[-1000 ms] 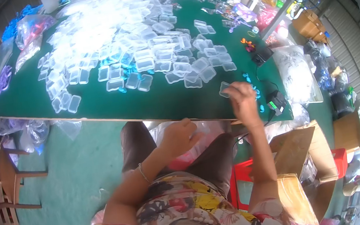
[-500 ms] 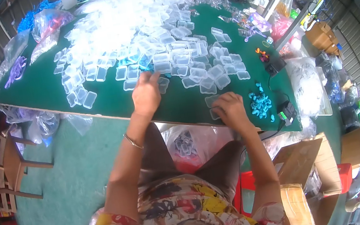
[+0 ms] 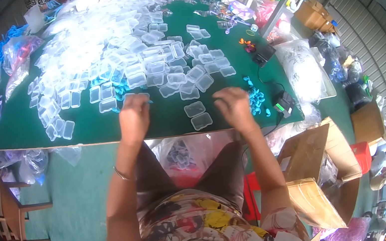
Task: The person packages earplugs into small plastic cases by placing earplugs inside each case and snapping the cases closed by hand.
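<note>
My left hand (image 3: 135, 118) is at the near edge of the pile of clear plastic boxes (image 3: 134, 69), its fingers pinched together with a small blue piece (image 3: 150, 101) at their tips. A clear box lies partly under those fingers. Between my hands, a clear box (image 3: 195, 109) and another one (image 3: 201, 121) lie one behind the other on the green table (image 3: 167, 119). My right hand (image 3: 235, 107) is just right of them, fingers curled; what they hold, if anything, is hidden. Right beside it is a heap of small blue pieces (image 3: 256, 100).
Black adapters (image 3: 283, 102) with a cable sit at the table's right side, near small orange pieces (image 3: 247, 45). Bagged goods (image 3: 303, 70) stand beyond that edge. An open cardboard box (image 3: 304, 153) is below right, a wooden chair (image 3: 13, 212) at left. People are partly visible behind the table.
My left hand has moved back slightly from the pile, pinching a blue piece. My right hand has let go of the clear boxes and moved to their right. The whole view has shifted.
</note>
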Tool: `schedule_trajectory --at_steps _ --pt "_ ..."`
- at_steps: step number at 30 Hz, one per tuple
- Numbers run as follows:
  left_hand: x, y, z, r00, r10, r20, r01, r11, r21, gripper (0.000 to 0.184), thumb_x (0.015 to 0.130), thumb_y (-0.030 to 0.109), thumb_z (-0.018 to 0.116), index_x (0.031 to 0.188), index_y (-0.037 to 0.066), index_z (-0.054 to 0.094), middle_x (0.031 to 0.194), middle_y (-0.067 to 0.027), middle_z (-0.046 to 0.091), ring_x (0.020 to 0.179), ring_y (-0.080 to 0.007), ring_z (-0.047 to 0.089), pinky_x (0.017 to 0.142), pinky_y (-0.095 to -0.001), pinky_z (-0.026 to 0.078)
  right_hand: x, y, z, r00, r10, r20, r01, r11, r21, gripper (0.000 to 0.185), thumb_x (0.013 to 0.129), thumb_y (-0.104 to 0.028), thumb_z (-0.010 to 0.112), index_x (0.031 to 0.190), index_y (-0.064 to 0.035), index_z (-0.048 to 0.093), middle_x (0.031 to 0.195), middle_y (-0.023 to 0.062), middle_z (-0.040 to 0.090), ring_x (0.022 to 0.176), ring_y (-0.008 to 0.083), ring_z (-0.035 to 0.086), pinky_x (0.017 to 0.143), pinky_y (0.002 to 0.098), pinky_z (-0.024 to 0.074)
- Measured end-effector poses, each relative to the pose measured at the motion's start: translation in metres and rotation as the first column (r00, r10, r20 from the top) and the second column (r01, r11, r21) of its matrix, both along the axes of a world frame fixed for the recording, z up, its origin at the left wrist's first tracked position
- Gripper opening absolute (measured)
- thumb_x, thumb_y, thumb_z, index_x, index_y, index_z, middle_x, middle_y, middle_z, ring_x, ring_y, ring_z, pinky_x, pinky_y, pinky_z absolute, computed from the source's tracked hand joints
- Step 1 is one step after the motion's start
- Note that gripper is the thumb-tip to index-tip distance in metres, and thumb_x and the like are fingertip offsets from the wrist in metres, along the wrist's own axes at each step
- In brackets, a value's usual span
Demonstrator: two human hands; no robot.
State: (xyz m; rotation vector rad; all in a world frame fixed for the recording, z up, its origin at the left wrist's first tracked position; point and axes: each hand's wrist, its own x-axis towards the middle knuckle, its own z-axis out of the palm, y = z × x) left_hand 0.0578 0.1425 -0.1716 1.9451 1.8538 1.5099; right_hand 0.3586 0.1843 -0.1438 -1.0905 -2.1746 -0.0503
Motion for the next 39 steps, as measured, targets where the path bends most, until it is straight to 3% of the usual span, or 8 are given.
schedule_trajectory --at_steps 4,9,14,18,22,28,33,39 --pt "0.037 -0.023 -0.006 0.985 -0.116 -0.125 0.121 0.992 0.033 0.011 0.076 0.000 0.064 0.087 0.004 0.064 0.090 -0.0138 0.063 0.080 -0.0330 0.063 0.069 -0.0415 0.052 0.047 0.027 -0.005 0.859 -0.487 0.156 0.482 0.873 0.073 0.017 0.077 -0.015 0.069 0.094 -0.0165 0.069 0.096 0.0031 0.066 0.099 0.0254 0.059 0.086 0.0459 0.0385" --pt "0.042 -0.028 -0.005 0.981 -0.122 -0.149 0.130 0.991 0.042 0.012 0.075 -0.001 0.064 0.086 0.005 0.065 0.087 -0.0118 0.063 0.079 -0.0311 0.063 0.069 -0.0395 0.052 0.057 0.045 -0.014 0.787 -0.460 0.412 0.501 0.866 0.010 0.019 0.076 -0.018 0.068 0.095 -0.0206 0.070 0.096 0.0010 0.067 0.098 0.0245 0.060 0.088 0.0500 0.0360" --pt "0.050 -0.029 0.000 0.992 -0.092 -0.087 0.078 0.985 -0.153 0.018 0.073 -0.001 0.062 0.089 0.005 0.068 0.084 -0.0125 0.063 0.076 -0.0315 0.063 0.066 -0.0394 0.052 0.041 0.036 -0.004 0.872 -0.382 0.305 0.385 0.922 0.052 0.017 0.074 -0.014 0.071 0.091 -0.0166 0.069 0.089 0.0024 0.067 0.092 0.0234 0.061 0.087 0.0485 0.0369" --pt "0.070 -0.027 -0.010 0.986 -0.128 0.104 0.138 0.986 -0.091 0.023 0.071 -0.003 0.064 0.092 0.004 0.068 0.082 -0.0118 0.064 0.067 -0.0256 0.064 0.059 -0.0340 0.052 0.011 0.004 -0.009 0.953 -0.025 -0.303 -0.062 0.960 -0.274 0.025 0.068 -0.006 0.076 0.090 -0.0139 0.068 0.077 0.0022 0.066 0.079 0.0197 0.064 0.079 0.0397 0.0402" --pt "0.108 -0.029 -0.007 0.910 -0.238 0.340 0.233 0.971 0.057 0.022 0.071 -0.002 0.064 0.092 0.005 0.068 0.083 -0.0123 0.063 0.066 -0.0260 0.064 0.057 -0.0345 0.051 -0.016 -0.031 -0.011 0.987 0.025 -0.159 -0.058 0.978 -0.201 0.022 0.068 -0.010 0.077 0.087 -0.0148 0.067 0.078 0.0004 0.065 0.079 0.0202 0.062 0.081 0.0399 0.0368" --pt "0.115 -0.028 -0.008 0.977 -0.212 -0.013 0.212 0.977 0.013 0.024 0.070 0.004 0.070 0.093 0.005 0.065 0.083 -0.0118 0.060 0.080 -0.0328 0.061 0.069 -0.0414 0.051 -0.019 -0.033 -0.015 1.000 0.022 -0.014 -0.023 0.989 -0.147 0.017 0.072 -0.014 0.075 0.088 -0.0152 0.067 0.083 0.0001 0.064 0.084 0.0223 0.061 0.081 0.0424 0.0353" --pt "0.111 -0.038 0.000 0.968 -0.250 -0.009 0.249 0.968 -0.033 0.037 0.066 0.008 0.075 0.101 0.006 0.064 0.097 -0.0126 0.057 0.088 -0.0333 0.059 0.075 -0.0414 0.050 -0.024 -0.008 -0.009 1.000 -0.017 -0.003 0.016 0.986 -0.164 0.017 0.083 -0.019 0.066 0.099 -0.0129 0.067 0.091 0.0049 0.063 0.089 0.0275 0.061 0.080 0.0445 0.0406" --pt "0.104 -0.038 -0.005 0.951 -0.308 -0.039 0.304 0.950 -0.073 0.049 0.065 0.011 0.078 0.110 0.004 0.061 0.103 -0.0148 0.055 0.093 -0.0352 0.058 0.078 -0.0429 0.049 -0.031 0.009 -0.019 0.980 0.150 -0.133 -0.190 0.905 -0.380 0.027 0.075 -0.009 0.073 0.100 -0.0086 0.064 0.095 0.0078 0.061 0.091 0.0290 0.061 0.077 0.0410 0.0478"
